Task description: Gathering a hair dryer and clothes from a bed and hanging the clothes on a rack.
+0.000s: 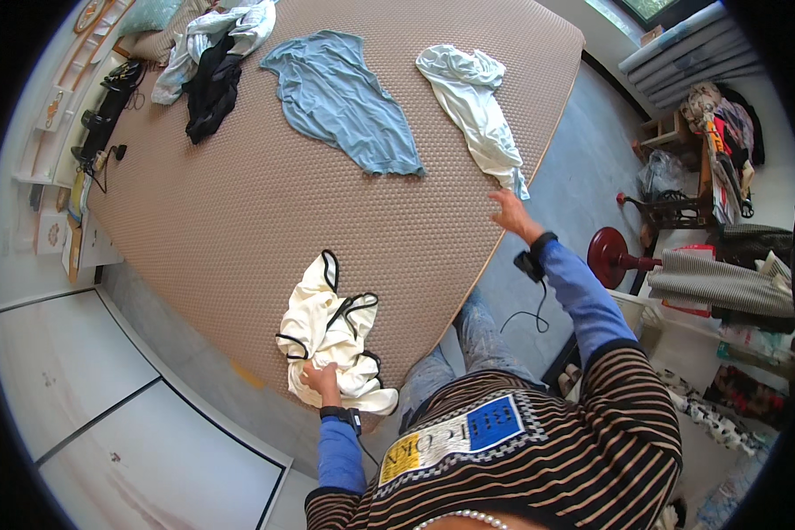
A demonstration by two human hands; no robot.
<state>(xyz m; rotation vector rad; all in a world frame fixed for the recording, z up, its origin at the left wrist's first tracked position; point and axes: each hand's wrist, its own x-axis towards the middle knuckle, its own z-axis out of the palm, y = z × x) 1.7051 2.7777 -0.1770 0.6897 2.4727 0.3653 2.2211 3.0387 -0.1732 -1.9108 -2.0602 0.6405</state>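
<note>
A crumpled cream garment with black edging (318, 311) lies bunched at the near corner of a woven-patterned mattress (238, 218). My left hand (322, 381) grips its lower part, the fingertips partly hidden in the folds. Over the mattress's right edge, my right hand (513, 213) is held with fingers apart and holds nothing. Just beyond those fingers is the narrow end of a twisted white garment (472, 112). Farther up the mattress a light blue shirt-like garment (344, 99) lies spread out with wrinkles.
Black clothing (213, 93) and a pale patterned cloth (202, 40) are heaped at the far left. A black device with cords (106, 109) lies along the headboard. White cabinets (172, 457) stand on my left. At right are a dark red round-based stand (607, 257) and clothes-laden furniture (722, 152).
</note>
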